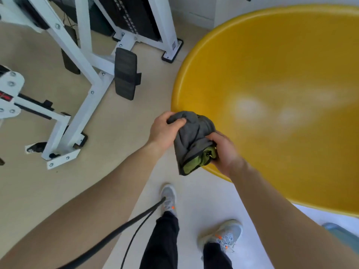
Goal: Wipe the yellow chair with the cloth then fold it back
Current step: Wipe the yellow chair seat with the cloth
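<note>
The yellow chair (281,78) is a large round glossy shell filling the right side of the head view. A grey cloth (191,136) with a green inner side hangs bunched over the chair's near left rim. My left hand (164,127) grips the cloth's upper end, fingers curled into the fabric. My right hand (223,152) holds its lower end, where the green side shows. Both hands are at the rim, above the floor just outside the shell.
A white metal exercise machine (81,78) with black foot pads (125,73) and a weight stack stands on the beige floor at the left. A black cable (126,228) runs down toward me. My two grey shoes (169,199) stand on a pale mat below.
</note>
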